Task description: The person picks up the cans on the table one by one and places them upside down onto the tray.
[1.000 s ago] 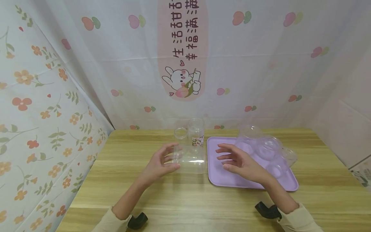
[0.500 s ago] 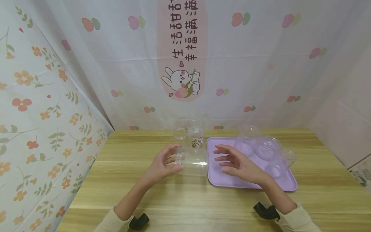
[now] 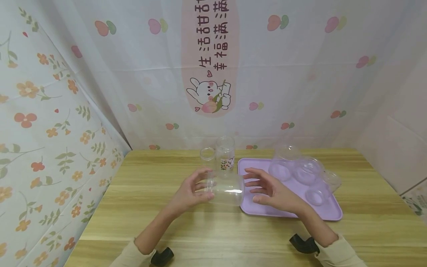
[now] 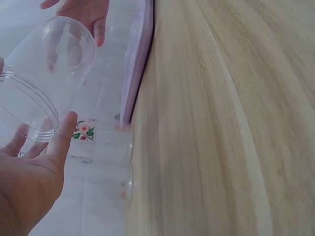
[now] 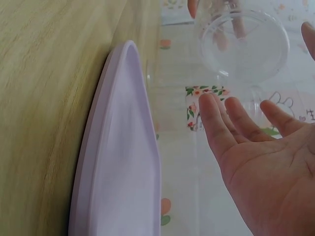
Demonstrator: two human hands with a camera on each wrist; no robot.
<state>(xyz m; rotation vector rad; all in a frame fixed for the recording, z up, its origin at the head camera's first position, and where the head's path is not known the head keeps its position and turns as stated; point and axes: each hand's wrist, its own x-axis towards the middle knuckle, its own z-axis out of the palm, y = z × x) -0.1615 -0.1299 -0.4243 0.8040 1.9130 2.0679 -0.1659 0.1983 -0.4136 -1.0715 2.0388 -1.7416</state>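
A large clear jar (image 3: 227,191) lies sideways in the air above the table. My left hand (image 3: 190,191) grips it around the ridged, threaded mouth (image 4: 29,105), thumb on the near side and fingers on the far side. The jar's round base (image 5: 246,46) faces my right hand (image 3: 277,191), whose fingers are spread and slightly bent with nothing between them. In the right wrist view a gap shows between those fingers and the base. Behind the jar stand a small clear jar (image 3: 208,159) and a taller clear jar (image 3: 226,154) with a flower-patterned label (image 3: 227,163).
A purple tray (image 3: 260,211) sits on the wooden table (image 3: 150,230), partly under my right hand. Several clear jars (image 3: 308,172) lie clustered on its right side. A printed curtain (image 3: 150,81) hangs behind the table's far edge.
My left hand has carried the jar to the right and slightly nearer. The right hand has shifted a little left, so the jar's base and its fingertips are closer together.
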